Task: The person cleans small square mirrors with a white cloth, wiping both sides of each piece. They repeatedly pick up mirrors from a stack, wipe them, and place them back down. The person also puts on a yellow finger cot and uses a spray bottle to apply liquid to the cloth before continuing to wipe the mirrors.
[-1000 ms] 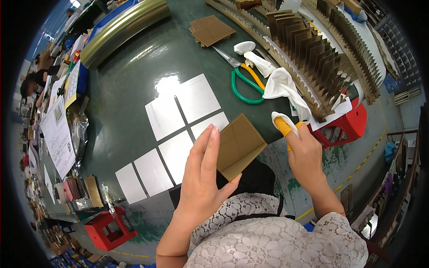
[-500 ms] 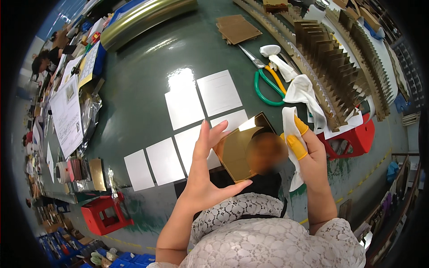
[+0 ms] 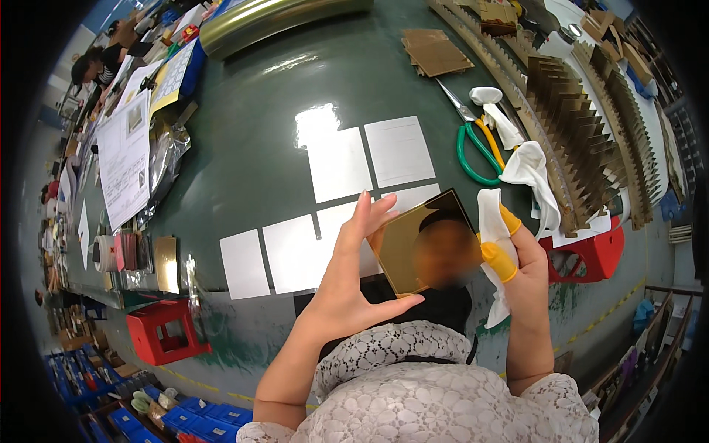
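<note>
My left hand (image 3: 354,277) holds a rectangular gold-tinted mirror plate (image 3: 399,255) by its edges, the thumb at the lower edge and the fingers at the upper left. The plate is tilted and its shiny face carries a reflection. To its right, my right hand (image 3: 523,269) pinches a folded white cloth (image 3: 490,221); yellow finger cots (image 3: 499,261) cover its thumb and a finger. The cloth hangs beside the plate's right edge; whether it touches is hard to tell. Several white rectangular sheets (image 3: 399,151) lie on the dark green table (image 3: 244,148) beyond my left hand.
Scissors with green and yellow handles (image 3: 480,153) lie at the right, by a crumpled white cloth (image 3: 533,173). Slotted racks (image 3: 572,118) of upright plates stand beyond. A gold film roll (image 3: 288,26), brown plates (image 3: 436,53), papers (image 3: 124,164) and red stools (image 3: 166,332) surround the workspace.
The view has shifted, so the table things appear farther right. My left hand still grips the plate, and my right hand with the cloth has turned slightly beside it.
</note>
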